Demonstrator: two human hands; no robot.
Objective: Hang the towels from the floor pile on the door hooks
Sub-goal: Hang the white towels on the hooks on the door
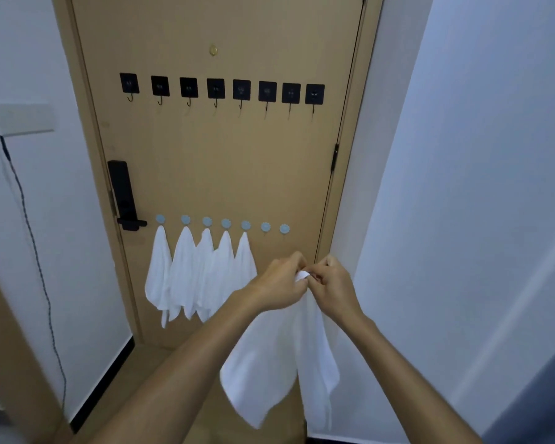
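Towel (279,357) corner pinched by both hands (305,278), ready to lift onto the sixth round hook (265,226).

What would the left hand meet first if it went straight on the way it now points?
Likely the door, near the two bare round hooks. The left hand points up and forward, gripping the towel with the right hand. Depth is unclear.
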